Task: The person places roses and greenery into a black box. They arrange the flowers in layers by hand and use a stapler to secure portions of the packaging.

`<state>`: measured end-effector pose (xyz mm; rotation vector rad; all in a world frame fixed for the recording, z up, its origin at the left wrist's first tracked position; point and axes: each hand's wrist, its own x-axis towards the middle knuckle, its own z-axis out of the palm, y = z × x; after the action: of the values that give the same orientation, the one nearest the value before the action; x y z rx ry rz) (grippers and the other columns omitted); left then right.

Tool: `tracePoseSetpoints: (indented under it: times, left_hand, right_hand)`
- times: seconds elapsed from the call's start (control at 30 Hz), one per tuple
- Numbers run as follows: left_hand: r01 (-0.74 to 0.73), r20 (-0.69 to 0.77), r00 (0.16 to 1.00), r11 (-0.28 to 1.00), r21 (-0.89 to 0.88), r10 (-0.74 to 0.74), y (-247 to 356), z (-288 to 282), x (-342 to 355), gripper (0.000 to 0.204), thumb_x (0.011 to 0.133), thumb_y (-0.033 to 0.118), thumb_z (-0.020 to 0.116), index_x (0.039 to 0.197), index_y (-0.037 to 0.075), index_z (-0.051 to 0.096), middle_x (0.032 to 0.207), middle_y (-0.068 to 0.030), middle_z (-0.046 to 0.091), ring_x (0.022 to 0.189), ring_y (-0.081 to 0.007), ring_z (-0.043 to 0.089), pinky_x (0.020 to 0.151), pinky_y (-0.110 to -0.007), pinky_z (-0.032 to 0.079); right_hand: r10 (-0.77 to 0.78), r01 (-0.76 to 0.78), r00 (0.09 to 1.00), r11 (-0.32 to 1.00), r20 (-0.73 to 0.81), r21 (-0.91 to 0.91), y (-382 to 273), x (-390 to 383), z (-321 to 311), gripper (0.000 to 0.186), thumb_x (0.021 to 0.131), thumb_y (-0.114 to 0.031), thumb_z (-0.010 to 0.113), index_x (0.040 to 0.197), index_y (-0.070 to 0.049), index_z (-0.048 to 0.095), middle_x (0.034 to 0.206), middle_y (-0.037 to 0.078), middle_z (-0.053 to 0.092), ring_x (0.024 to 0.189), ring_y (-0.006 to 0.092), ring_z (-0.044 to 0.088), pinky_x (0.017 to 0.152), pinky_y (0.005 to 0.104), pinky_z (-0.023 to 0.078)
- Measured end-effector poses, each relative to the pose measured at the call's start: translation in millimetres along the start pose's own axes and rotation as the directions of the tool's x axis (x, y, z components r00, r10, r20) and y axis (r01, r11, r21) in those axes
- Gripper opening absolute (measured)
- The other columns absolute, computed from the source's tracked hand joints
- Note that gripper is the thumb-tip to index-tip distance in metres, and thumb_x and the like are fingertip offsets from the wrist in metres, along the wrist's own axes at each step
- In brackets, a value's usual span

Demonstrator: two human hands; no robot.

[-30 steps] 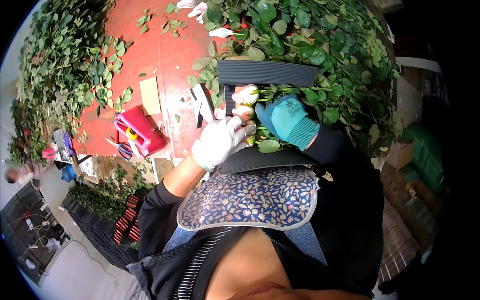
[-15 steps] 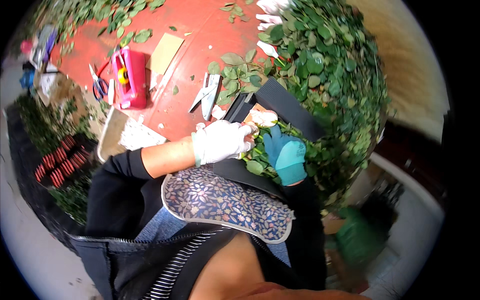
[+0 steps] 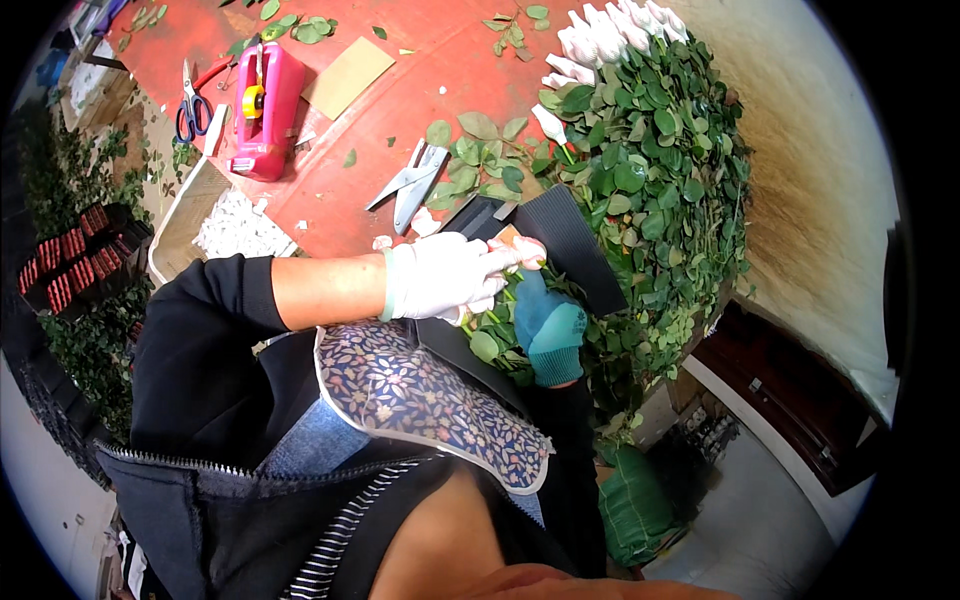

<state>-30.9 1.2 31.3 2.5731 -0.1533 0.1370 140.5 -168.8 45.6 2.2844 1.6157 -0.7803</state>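
My left hand (image 3: 445, 277), in a white glove, has its fingers bent against pale pink rose heads (image 3: 531, 252) and the stems below them. In a blue-green glove, my right hand (image 3: 550, 325) closes round the leafy rose stems (image 3: 488, 345); its fingertips are partly hidden. The roses lie in a black trough-like stand with a ribbed side panel (image 3: 570, 245). A small orange-brown piece (image 3: 508, 235) shows by the blooms. Just beyond the stand, a grey stapler-like plier (image 3: 412, 185) rests with its handles spread.
A large heap of leafy roses (image 3: 650, 170) with white-wrapped heads rises at right. On the red table (image 3: 350, 215) stand a pink tape dispenser (image 3: 268, 115), scissors (image 3: 190, 105), a cardboard sheet (image 3: 348, 78) and loose leaves. A bin of white scraps (image 3: 240, 225) sits at left.
The view has shifted, showing more of the wrapped roses at far right. My left fingers have moved over the rose heads, covering more of them; my right hand stays on the stems.
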Motion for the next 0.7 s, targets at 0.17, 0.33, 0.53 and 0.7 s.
tracePoseSetpoints:
  times: [0.17, 0.33, 0.53, 0.7]
  left_hand:
    - [0.008, 0.07, 0.997, 1.0, 0.012, -0.009, -2, 1, 2, 0.035, 0.082, 0.031, 0.062, 0.11, 0.011, 0.065, 0.136, -0.0139, 0.052, 0.092, -0.0224, 0.063, 0.07, -0.05, 0.046]
    - [0.014, 0.048, 0.999, 1.0, -0.011, -0.014, -4, -3, 1, 0.03, 0.07, 0.024, 0.073, 0.095, 0.009, 0.065, 0.133, -0.0144, 0.052, 0.093, -0.027, 0.064, 0.073, -0.041, 0.054]
    - [0.001, 0.01, 1.0, 0.998, -0.055, -0.001, -1, 0, 2, 0.03, 0.068, 0.023, 0.074, 0.094, 0.01, 0.064, 0.126, -0.0135, 0.056, 0.092, -0.028, 0.064, 0.074, -0.042, 0.054]
    - [-0.022, -0.022, 1.0, 0.995, -0.097, 0.02, 0, -7, 1, 0.028, 0.07, 0.022, 0.072, 0.094, 0.009, 0.064, 0.119, -0.0138, 0.058, 0.089, -0.0291, 0.065, 0.074, -0.041, 0.054]
  right_hand:
    - [0.06, -0.058, 0.997, 0.998, 0.047, -0.036, -7, 0, -7, 0.065, 0.091, -0.02, 0.055, 0.15, -0.017, 0.028, 0.069, 0.021, 0.064, 0.059, 0.0353, 0.064, 0.056, 0.0475, 0.047]
    - [-0.031, 0.034, 0.989, 0.999, -0.148, 0.014, -19, -15, -52, 0.047, 0.093, -0.029, 0.056, 0.136, -0.013, 0.048, 0.07, 0.02, 0.066, 0.061, 0.0359, 0.065, 0.056, 0.0483, 0.048]
    - [0.107, -0.124, 0.987, 0.982, -0.123, -0.145, -18, 1, -48, 0.03, 0.093, -0.03, 0.054, 0.115, -0.008, 0.056, 0.074, 0.017, 0.068, 0.063, 0.031, 0.068, 0.057, 0.0453, 0.052]
    - [0.003, -0.037, 0.986, 0.978, -0.165, -0.205, -2, 11, -26, 0.026, 0.095, -0.032, 0.052, 0.111, -0.012, 0.053, 0.077, 0.017, 0.069, 0.069, 0.0326, 0.07, 0.059, 0.0473, 0.052]
